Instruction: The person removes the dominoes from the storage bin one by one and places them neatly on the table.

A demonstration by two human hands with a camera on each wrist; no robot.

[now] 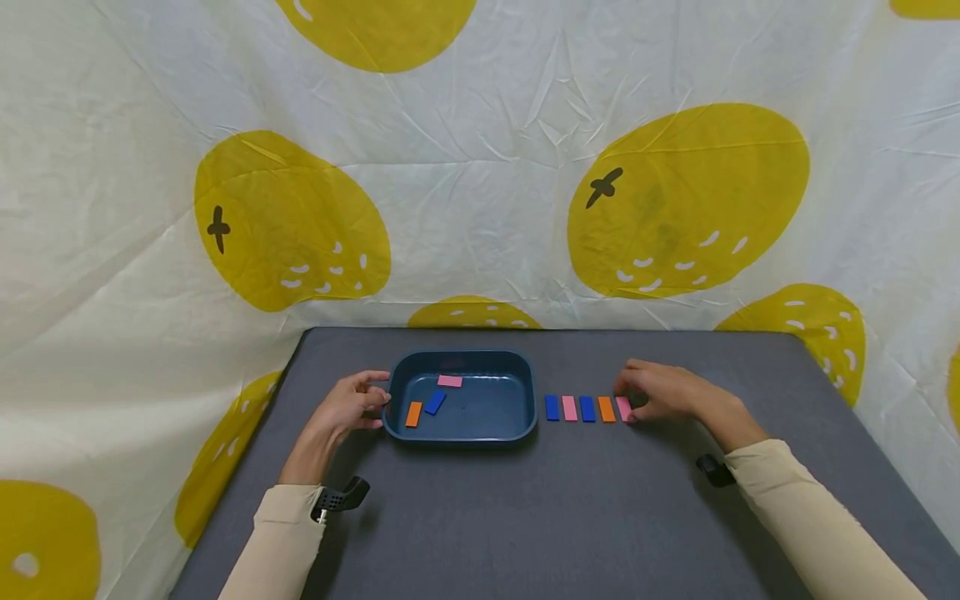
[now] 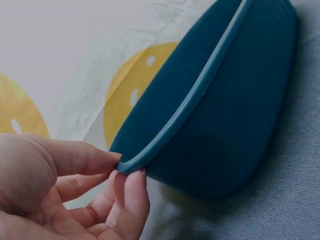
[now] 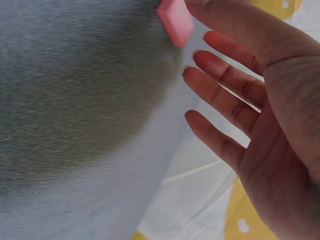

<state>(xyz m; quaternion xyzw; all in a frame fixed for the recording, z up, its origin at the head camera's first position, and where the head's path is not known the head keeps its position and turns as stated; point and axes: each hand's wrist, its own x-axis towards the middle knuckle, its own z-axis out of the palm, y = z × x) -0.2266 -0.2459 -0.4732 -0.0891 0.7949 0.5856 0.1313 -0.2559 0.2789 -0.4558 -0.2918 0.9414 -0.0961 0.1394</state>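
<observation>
On the tabletop (image 1: 480, 517), toward its far edge, sits the blue tray (image 1: 487, 408), pinched on its left side by your left hand (image 1: 352, 406), while your right hand (image 1: 667, 390), grip unclear, meets the row of blocks (image 1: 588, 409) at its right-end pink block (image 1: 623, 408).

Pale beige long sleeves (image 1: 817, 525), each with a small black wrist device (image 1: 347, 495) beside its cuff (image 1: 288, 494)

Hand (image 2: 55, 207) on blue tray's rim (image 2: 193, 95)
</observation>
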